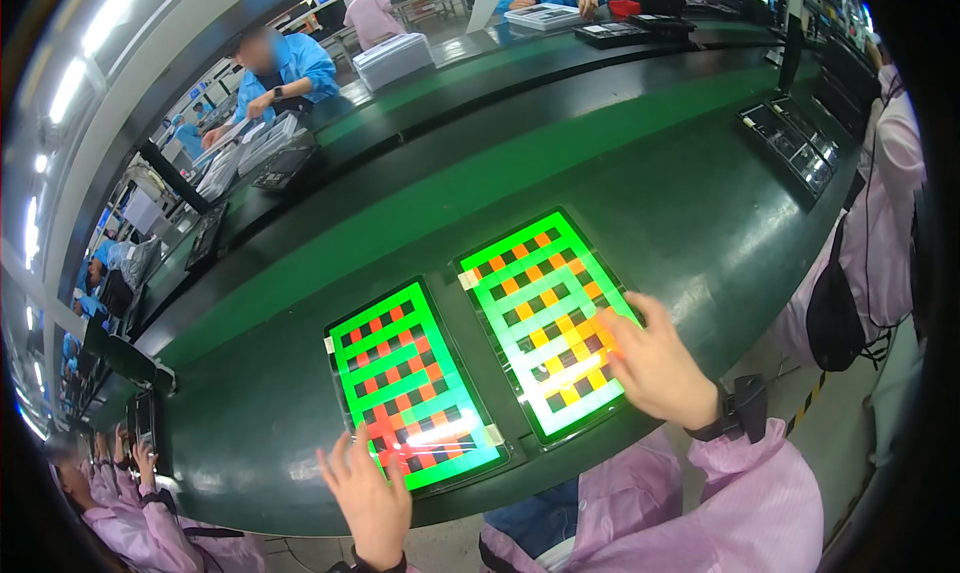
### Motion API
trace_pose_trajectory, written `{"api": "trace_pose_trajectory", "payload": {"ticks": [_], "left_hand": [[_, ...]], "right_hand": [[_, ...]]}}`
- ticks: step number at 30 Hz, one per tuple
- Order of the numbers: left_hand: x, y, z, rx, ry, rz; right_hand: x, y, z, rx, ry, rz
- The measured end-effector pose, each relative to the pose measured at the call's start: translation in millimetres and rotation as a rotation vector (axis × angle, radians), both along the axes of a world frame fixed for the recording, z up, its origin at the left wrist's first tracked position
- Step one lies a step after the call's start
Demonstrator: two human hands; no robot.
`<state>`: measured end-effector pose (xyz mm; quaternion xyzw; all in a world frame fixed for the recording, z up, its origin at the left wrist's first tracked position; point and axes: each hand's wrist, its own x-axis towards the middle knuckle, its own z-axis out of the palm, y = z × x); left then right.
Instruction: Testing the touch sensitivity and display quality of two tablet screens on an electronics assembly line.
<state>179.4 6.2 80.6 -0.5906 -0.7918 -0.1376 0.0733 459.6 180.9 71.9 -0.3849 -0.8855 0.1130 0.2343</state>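
Observation:
Two tablets lie side by side on the green tabletop, their lit screens showing green frames around checkered squares. The left tablet has red and black squares, the right tablet orange and black ones. At the lower left corner of the left tablet, my left hand has its fingers spread over the screen. My right hand rests its fingertips at the right edge of the right tablet's screen, fingers apart, thumb raised. Neither hand grips anything. Small pale tabs stick to the tablets' edges.
A dark tray with device parts lies at the far right of the bench. Across the bench, people in blue jackets work by white stacks. People in pink sit at either side. A dark post rises at the back right.

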Motion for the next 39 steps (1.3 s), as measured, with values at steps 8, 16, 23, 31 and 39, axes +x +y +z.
{"api": "trace_pose_trajectory", "payload": {"ticks": [8, 16, 23, 31, 39], "left_hand": [[33.0, 1.7, -15.9, 0.044, -0.038, -0.374], [-20.5, -33.9, 3.9, 0.065, -0.008, -0.005], [-84.0, 72.4, 12.0, 0.198, -0.258, -0.27], [-53.5, 16.3, 18.0, -0.188, -0.193, -0.304], [-41.3, -2.7, 43.9, -0.129, -0.343, -0.422]], "right_hand": [[-16.6, -39.5, -5.1, 0.079, 0.019, 0.351], [24.5, -17.4, 14.6, -0.024, 0.113, -0.054], [-10.7, 17.3, 23.6, 0.039, 0.167, 0.128], [-23.7, 49.6, 12.2, 0.006, 0.175, 0.219], [-76.5, 118.9, -5.1, 0.078, -0.057, 0.314]]}}
